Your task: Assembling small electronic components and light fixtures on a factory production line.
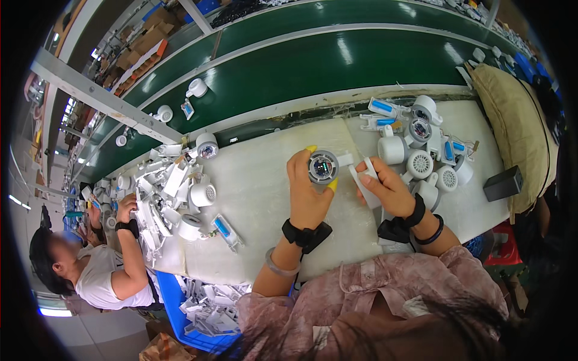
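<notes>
Over the middle of the table my left hand (308,191), with yellow covers on two fingertips, is closed around the round white head of a small handheld fan (323,167). Its open face is turned up and shows a circuit board with small green lights. A short white stem points from the head toward my right hand (390,191). That hand grips a long white plastic handle shell (370,183), held tilted just beside the stem. I cannot tell whether shell and stem touch.
Fan heads with grilles (419,163) and handles with blue batteries (380,107) cluster at right, near a dark grey block (503,183). A pile of white shells (174,180) lies left, before a co-worker's hand (126,207). A blue bin (174,313) stands below. A green conveyor (289,66) runs behind.
</notes>
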`<act>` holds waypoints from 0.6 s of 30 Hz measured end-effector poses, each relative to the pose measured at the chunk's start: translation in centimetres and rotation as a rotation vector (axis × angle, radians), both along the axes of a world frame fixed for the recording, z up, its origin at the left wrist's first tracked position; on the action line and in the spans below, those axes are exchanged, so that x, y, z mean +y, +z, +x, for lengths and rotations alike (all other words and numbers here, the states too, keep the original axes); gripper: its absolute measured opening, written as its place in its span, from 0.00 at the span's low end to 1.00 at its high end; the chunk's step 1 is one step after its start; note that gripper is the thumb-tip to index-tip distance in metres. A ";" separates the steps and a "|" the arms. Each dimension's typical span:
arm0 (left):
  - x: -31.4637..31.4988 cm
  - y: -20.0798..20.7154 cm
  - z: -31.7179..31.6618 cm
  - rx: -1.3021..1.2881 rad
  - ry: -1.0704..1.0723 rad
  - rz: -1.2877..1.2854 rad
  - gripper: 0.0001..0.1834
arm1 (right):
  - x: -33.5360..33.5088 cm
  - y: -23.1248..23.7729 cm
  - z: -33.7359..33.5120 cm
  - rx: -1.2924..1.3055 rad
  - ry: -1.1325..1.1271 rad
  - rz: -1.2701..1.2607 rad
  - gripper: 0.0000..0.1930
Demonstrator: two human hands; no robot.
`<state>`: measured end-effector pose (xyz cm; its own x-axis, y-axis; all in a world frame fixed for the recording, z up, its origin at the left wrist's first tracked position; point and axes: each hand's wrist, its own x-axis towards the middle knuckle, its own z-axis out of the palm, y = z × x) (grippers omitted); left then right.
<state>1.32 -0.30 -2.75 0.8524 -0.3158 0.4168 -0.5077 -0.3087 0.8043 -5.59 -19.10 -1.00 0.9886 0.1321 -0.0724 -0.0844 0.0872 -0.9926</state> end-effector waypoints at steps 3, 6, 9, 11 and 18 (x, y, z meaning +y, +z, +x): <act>0.0 0.0 0.0 -0.012 -0.006 -0.001 0.41 | 0.0 -0.1 -0.1 0.003 -0.006 0.001 0.11; 0.0 0.1 0.1 -0.020 -0.009 0.010 0.41 | 0.1 0.0 -0.1 0.004 -0.006 0.012 0.11; -0.1 -0.1 0.1 -0.013 -0.009 0.019 0.41 | 0.0 -0.1 -0.1 -0.008 -0.009 0.010 0.11; -0.1 -0.1 0.1 -0.016 -0.018 0.010 0.41 | 0.1 -0.1 -0.2 -0.022 0.000 -0.001 0.11; 0.0 0.0 0.0 0.001 -0.022 0.022 0.42 | 0.2 0.1 -0.2 -0.036 0.022 0.030 0.11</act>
<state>1.29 -0.30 -2.74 0.8453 -0.3440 0.4088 -0.5140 -0.3152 0.7978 -5.84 -18.95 -0.86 0.9874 0.1552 -0.0326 -0.0510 0.1158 -0.9920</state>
